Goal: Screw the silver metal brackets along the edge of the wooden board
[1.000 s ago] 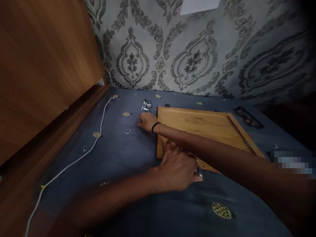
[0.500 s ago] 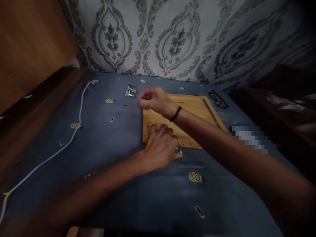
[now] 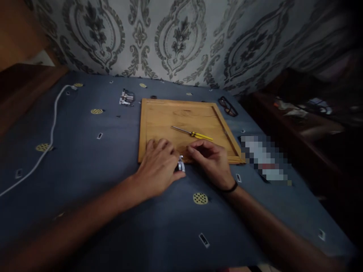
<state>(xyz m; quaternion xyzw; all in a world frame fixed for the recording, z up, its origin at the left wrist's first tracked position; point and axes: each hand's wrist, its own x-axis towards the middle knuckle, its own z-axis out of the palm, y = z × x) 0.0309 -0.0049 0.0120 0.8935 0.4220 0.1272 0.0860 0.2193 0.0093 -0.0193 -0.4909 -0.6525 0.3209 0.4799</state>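
My left hand (image 3: 159, 162) is closed on a shiny metal hinge (image 3: 181, 166) at the near edge of a framed wooden panel (image 3: 142, 124). Its fingers curl over the panel's rim, and most of the hinge is hidden under the palm. Just right of it, my right hand (image 3: 212, 162) has thumb and forefinger pinched together near the same edge. Whatever lies between those fingertips is too small to make out. A screwdriver (image 3: 201, 135) with a yellow and black handle rests on the panel, beyond the right hand.
More metal hinges (image 3: 126, 98) lie on the blue patterned cloth (image 3: 113, 151), left of the panel. Dark-framed glasses (image 3: 227, 107) are at the back right. A white cable (image 3: 53, 121) runs along the left side. A patterned curtain (image 3: 138, 34) hangs behind.
My right hand has come back from the panel's far left to its near edge, beside my left hand. The screwdriver is now uncovered. The view has shifted right.
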